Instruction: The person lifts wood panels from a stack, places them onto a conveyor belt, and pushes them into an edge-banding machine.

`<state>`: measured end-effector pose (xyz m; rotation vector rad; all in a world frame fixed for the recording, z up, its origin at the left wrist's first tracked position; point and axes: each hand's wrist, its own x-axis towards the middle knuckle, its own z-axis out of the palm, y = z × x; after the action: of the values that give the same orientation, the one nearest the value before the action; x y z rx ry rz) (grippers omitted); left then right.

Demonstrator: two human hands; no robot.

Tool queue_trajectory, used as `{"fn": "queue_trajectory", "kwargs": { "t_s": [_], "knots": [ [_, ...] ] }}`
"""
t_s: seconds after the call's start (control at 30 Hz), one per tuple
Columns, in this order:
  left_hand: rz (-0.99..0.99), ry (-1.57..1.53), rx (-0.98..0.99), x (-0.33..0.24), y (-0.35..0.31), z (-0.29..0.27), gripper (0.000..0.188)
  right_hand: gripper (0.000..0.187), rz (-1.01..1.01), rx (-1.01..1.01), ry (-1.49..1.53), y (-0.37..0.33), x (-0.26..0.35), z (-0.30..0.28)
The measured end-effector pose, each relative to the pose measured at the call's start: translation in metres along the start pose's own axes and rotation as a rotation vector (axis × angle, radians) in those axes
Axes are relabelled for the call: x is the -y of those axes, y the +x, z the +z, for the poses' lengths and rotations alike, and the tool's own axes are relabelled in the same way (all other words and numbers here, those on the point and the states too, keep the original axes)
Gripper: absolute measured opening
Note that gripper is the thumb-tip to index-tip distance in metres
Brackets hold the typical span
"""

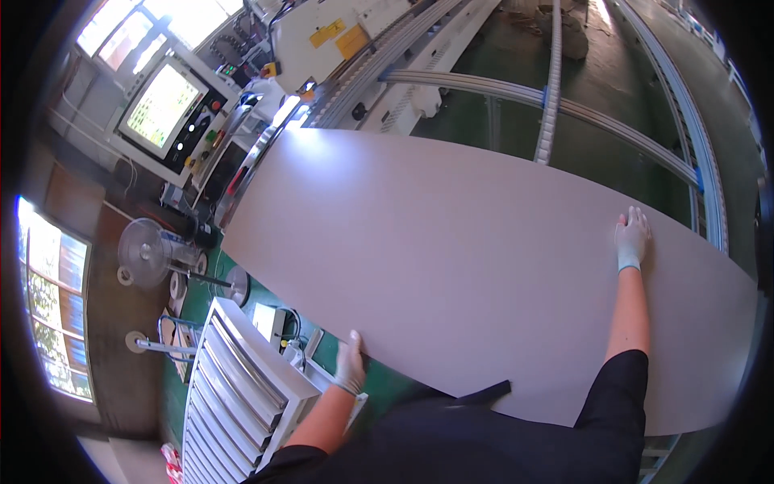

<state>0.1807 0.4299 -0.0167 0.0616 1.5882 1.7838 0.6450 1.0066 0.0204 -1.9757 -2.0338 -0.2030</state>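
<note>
Head view: at the near edge of a broad, smooth, matte pale-grey sheet panel (451,266), which lies before the body, the pale-gloved left hand (349,365) has its fingers raised; whether it grips is unclear. The pale-gloved right hand (633,239) rests open on the panel near its far edge. Even palm pressure would probably limit flexing. Left of the panel stands a white-framed, metal-cylinder roller conveyor (266,347); beyond the panel, straight silvery metal rails (553,81).

No legible text, yellow labels (352,42) (too small), white machine panel (302,55)
</note>
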Motion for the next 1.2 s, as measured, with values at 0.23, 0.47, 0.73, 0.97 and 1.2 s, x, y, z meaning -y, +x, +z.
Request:
{"fn": "queue_trajectory", "kwargs": {
  "t_s": [0.23, 0.47, 0.73, 0.97, 1.2],
  "knots": [
    [0.395, 0.939, -0.565, -0.116, 0.150, -0.082, 0.084, 0.052, -0.036, 0.066, -0.048, -0.010, 0.089, 0.001],
    [0.360, 1.603, -0.590, -0.212, 0.284, -0.156, 0.066, 0.050, -0.032, 0.071, -0.041, -0.072, 0.166, -0.011],
    [0.578, 1.620, -0.566, -0.309, 0.463, -0.303, 0.062, 0.046, 0.162, 0.017, 0.005, -0.262, 0.214, -0.051],
    [0.749, 1.365, -0.353, -0.362, 0.523, -0.331, 0.051, 0.052, 0.507, 0.120, -0.265, -0.400, 0.320, -0.085],
    [0.812, 1.286, -0.278, -0.379, 0.542, -0.311, 0.042, 0.053, 0.823, -0.010, -0.099, -0.402, 0.388, -0.078]
  ]
}}
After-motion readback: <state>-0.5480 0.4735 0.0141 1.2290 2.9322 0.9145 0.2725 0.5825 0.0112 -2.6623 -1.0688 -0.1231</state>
